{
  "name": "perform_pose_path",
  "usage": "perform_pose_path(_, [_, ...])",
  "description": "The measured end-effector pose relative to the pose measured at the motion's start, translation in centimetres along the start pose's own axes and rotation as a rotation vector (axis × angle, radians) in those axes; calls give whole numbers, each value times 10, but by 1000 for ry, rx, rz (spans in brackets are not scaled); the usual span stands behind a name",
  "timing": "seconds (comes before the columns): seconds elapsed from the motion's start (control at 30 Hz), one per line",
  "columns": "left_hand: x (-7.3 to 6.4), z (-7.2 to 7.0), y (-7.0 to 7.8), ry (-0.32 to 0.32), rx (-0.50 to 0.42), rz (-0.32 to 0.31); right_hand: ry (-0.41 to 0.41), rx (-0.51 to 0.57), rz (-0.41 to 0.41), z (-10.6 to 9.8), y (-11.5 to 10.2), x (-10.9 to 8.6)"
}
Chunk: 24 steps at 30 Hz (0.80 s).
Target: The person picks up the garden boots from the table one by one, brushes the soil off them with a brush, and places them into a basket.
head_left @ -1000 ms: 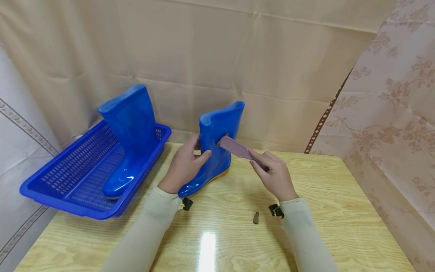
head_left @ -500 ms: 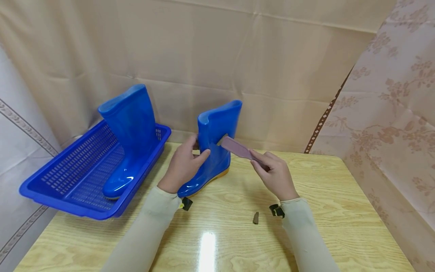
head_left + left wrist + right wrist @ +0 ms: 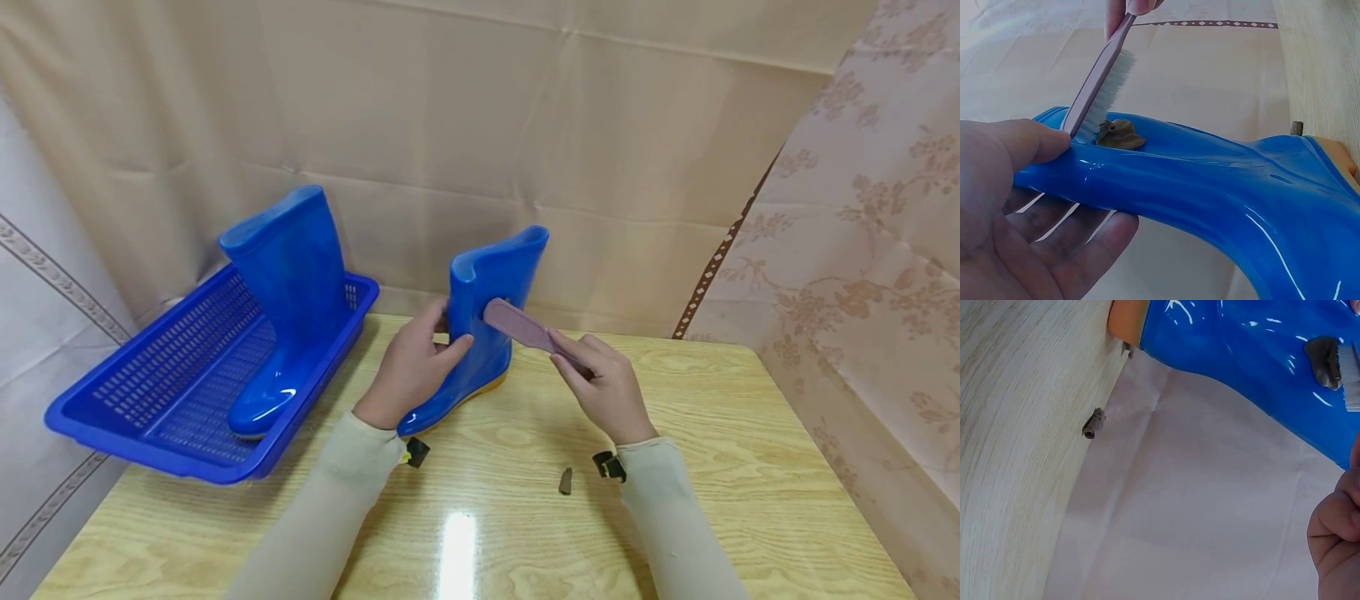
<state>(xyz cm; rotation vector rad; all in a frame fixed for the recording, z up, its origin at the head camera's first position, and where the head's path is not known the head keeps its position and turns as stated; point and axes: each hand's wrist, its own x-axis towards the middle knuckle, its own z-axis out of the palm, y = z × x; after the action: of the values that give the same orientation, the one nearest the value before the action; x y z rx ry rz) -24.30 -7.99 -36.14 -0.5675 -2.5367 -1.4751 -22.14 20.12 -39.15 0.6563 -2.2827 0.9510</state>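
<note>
A blue rubber boot (image 3: pixel 498 265) stands on the table, leaning slightly. My left hand (image 3: pixel 408 362) grips its shaft, thumb on one side and fingers on the other. Between the fingers and thumb of my right hand (image 3: pixel 606 385) is the handle of a mauve scrub brush (image 3: pixel 521 325). Its pale bristles (image 3: pixel 1110 87) touch the shaft beside a brown, mud-like clump (image 3: pixel 1121 134) stuck there. The clump (image 3: pixel 1324 361) shows against the bristles in the right wrist view too.
A second blue boot (image 3: pixel 292 275) stands in a blue plastic basket (image 3: pixel 150 455) at the left. One small brown piece (image 3: pixel 566 481) lies on the wooden table (image 3: pixel 720 433) near my right wrist. Beige cloth (image 3: pixel 637 183) hangs behind the table.
The boot and my left hand shifted slightly left, then back right. The brush head now lies further across the shaft, covering more of it. My right hand has barely moved.
</note>
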Motion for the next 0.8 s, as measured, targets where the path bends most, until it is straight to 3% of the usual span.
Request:
perform_pose_path(0.27, [1,1,-1,-6,5,-2,-4,-2,17,0,0,0])
perform_pose_path(0.6, [4,-3,-6,29,4,-86,-32,-76,43,-7,10,-1])
perform_pose_path(0.8, [4,-5,-8,41,-10,-100,-54,-114,67,-9,16,-1])
